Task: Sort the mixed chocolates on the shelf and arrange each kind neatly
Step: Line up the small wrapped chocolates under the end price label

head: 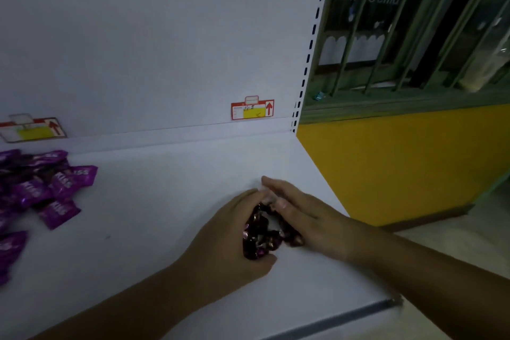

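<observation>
chocolates partly hidden, purple packets cropped left

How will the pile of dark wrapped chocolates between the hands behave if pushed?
The dark wrapped chocolates are loose small pieces, likely to scatter unless the left hand and right hand cup them. Glossy wrappers on the smooth shelf probably slide easily.

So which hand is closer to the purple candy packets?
Left. The left hand cups the dark chocolates on the side facing the purple packets, with bare shelf between them. The right hand lies on the pile's far side, farther away.
</observation>
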